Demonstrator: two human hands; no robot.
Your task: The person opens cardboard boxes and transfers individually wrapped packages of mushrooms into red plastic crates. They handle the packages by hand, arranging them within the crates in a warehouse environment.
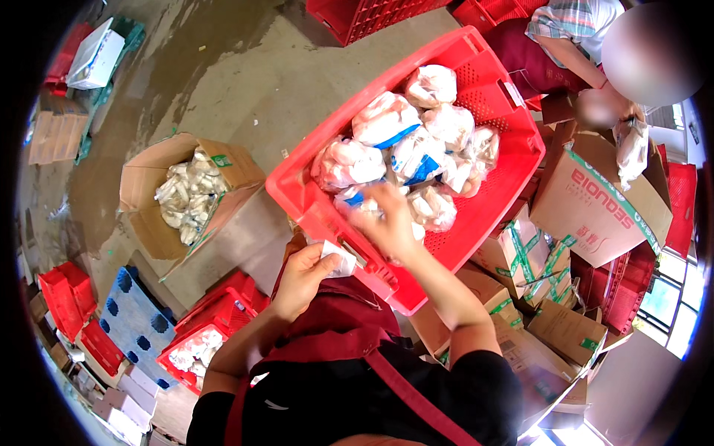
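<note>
My left hand [305, 273] pinches a small stack of white labels [338, 260] between thumb and fingers, just outside the near left corner of a red plastic crate [505, 187]. Clear plastic bags of pale food [385, 120], some with blue printing, are heaped inside the crate. My right hand [385, 217] is blurred by motion over the bags at the crate's near side. Its fingertips overlap a blue-marked bag [352, 198]; whether they grip anything cannot be told.
An open cardboard box [139, 223] with bagged pale pieces stands at left. A co-worker [574, 56] holds a bag above a large carton [597, 195]. More cartons [566, 329] lie at right, a blue pallet [134, 318] and red crates [67, 295] at lower left.
</note>
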